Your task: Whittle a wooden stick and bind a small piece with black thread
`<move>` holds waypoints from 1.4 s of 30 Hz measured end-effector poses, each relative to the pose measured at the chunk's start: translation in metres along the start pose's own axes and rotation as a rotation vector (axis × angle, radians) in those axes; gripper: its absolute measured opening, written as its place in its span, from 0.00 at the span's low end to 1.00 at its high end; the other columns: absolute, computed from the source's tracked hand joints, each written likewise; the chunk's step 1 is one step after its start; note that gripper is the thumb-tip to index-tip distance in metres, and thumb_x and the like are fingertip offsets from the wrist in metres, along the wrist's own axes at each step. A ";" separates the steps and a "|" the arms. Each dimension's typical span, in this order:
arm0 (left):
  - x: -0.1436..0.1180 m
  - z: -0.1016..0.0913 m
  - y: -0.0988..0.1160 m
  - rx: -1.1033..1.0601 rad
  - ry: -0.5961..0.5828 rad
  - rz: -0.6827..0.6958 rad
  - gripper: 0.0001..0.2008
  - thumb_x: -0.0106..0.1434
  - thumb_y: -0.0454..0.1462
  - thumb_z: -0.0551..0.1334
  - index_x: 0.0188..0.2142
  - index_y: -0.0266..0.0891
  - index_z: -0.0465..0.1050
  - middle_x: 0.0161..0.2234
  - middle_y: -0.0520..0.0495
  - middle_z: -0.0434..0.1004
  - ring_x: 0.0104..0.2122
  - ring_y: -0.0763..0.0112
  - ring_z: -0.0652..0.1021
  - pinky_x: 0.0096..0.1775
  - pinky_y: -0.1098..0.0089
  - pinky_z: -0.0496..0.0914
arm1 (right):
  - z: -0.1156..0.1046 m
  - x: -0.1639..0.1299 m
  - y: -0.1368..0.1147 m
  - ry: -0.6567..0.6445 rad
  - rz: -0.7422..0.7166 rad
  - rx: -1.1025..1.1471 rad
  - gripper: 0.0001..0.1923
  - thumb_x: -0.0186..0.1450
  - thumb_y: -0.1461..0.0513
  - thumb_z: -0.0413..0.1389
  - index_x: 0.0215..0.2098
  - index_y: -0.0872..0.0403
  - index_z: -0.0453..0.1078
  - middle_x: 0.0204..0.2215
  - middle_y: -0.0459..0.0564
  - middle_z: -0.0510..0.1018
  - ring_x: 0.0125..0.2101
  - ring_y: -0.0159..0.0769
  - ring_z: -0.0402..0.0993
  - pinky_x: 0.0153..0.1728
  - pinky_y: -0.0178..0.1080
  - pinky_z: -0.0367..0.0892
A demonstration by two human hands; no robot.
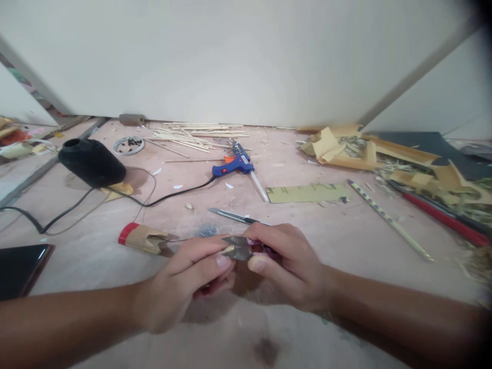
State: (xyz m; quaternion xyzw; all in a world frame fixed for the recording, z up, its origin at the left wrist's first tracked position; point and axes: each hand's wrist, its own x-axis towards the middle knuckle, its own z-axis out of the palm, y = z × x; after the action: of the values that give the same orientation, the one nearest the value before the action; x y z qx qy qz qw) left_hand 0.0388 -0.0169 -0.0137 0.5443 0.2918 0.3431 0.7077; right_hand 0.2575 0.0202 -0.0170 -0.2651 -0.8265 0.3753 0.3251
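Both forearms (77,319) angle inward. The right hand (294,264), fingers curled closed, grips small snips (242,252), their parted blades reaching the left hand (184,277), whose thumb and forefinger pinch a pale sliver (229,249) between the blade tips.

At lower centre, the dark pointed metal snips (238,249) sit between my left fingers (209,271) and my right fingers (269,234). Just beyond lies the slim metal utility knife (232,216); left of my hands is the tan cardboard tube with a red rim (140,238), and at the frame's left edge the flat black glossy device (21,269). The black thread cone (92,163) lies upper left, the round white lid (130,152) behind it. Near upper centre, the blue plastic glue gun (242,162) lies before the thin pale wooden sticks (180,137). Rightward come the flat tan strip (303,193), then the pale spotted rod (390,220), with torn yellow cardboard (326,147) behind both.
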 end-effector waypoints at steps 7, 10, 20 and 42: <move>0.001 -0.001 0.003 0.190 0.024 0.069 0.22 0.77 0.43 0.51 0.26 0.38 0.59 0.23 0.54 0.60 0.24 0.76 0.61 0.28 0.71 0.57 | 0.000 -0.001 0.000 -0.007 0.006 -0.006 0.11 0.73 0.56 0.53 0.35 0.55 0.66 0.23 0.39 0.64 0.23 0.25 0.58 0.26 0.31 0.55; 0.001 -0.001 0.005 0.232 0.025 0.078 0.21 0.77 0.42 0.51 0.26 0.38 0.60 0.23 0.54 0.60 0.24 0.76 0.61 0.29 0.71 0.58 | -0.001 -0.001 0.000 -0.024 0.012 0.009 0.12 0.73 0.56 0.53 0.36 0.55 0.67 0.23 0.39 0.63 0.23 0.25 0.58 0.26 0.31 0.55; 0.000 -0.001 0.003 0.170 0.017 0.039 0.20 0.77 0.41 0.50 0.27 0.38 0.61 0.23 0.54 0.59 0.24 0.76 0.60 0.27 0.71 0.57 | -0.001 -0.002 0.002 -0.046 0.015 0.053 0.09 0.72 0.59 0.53 0.37 0.56 0.69 0.24 0.40 0.65 0.23 0.26 0.59 0.26 0.31 0.55; 0.000 -0.003 0.005 0.151 -0.034 -0.003 0.19 0.76 0.41 0.50 0.27 0.37 0.62 0.21 0.54 0.60 0.21 0.77 0.60 0.25 0.72 0.56 | -0.002 0.000 0.001 -0.054 -0.002 0.039 0.08 0.70 0.59 0.55 0.37 0.57 0.69 0.25 0.41 0.67 0.24 0.26 0.60 0.27 0.32 0.55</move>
State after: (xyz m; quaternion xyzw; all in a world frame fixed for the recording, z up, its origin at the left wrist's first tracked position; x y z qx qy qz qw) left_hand 0.0357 -0.0140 -0.0094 0.6013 0.3058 0.3098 0.6700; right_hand 0.2586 0.0218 -0.0170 -0.2479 -0.8277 0.3982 0.3080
